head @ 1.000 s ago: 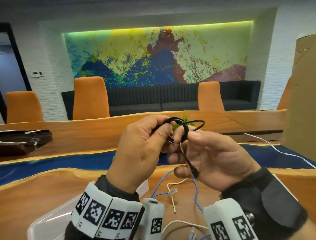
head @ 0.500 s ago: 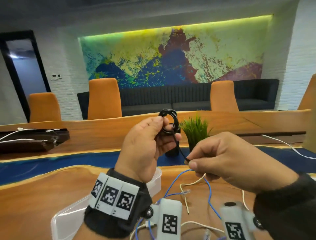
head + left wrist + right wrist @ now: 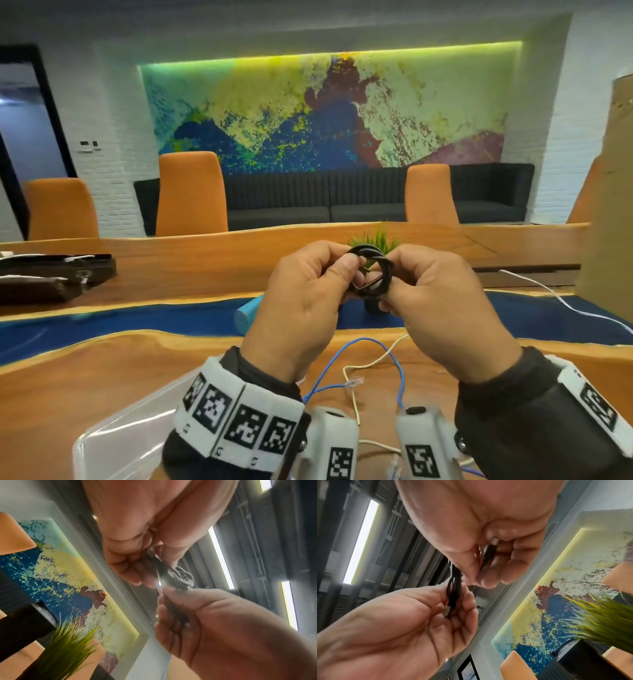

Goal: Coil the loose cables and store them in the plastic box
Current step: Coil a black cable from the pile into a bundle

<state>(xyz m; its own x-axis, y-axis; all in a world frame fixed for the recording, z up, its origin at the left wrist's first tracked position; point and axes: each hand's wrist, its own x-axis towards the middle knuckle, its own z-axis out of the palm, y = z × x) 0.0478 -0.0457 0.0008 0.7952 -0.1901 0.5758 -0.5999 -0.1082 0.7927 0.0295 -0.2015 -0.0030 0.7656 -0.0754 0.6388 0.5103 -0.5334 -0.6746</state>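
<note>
A small black cable coil [image 3: 371,270] is held up in front of me, above the table. My left hand [image 3: 337,274] pinches its left side with thumb and fingers. On the right side, my right hand [image 3: 397,275] pinches the coil too. In the left wrist view the coil [image 3: 180,577] sits between both sets of fingertips. In the right wrist view the black strands [image 3: 453,588] run from my right hand [image 3: 481,566] down into the left hand [image 3: 457,608]. The clear plastic box [image 3: 113,438] lies at the lower left, partly hidden by my left wrist.
A blue cable [image 3: 342,354] and a cream cable [image 3: 370,365] lie loose on the wooden table [image 3: 85,377] under my hands. A white cable [image 3: 565,303] trails right beside a cardboard box [image 3: 609,188]. A potted plant [image 3: 376,240], a light blue cylinder [image 3: 248,313] and a dark tray [image 3: 51,277] stand farther back.
My right hand, which held the cable's tail low and apart from the coil, has come up to the coil. Both hands now pinch it and no tail hangs down.
</note>
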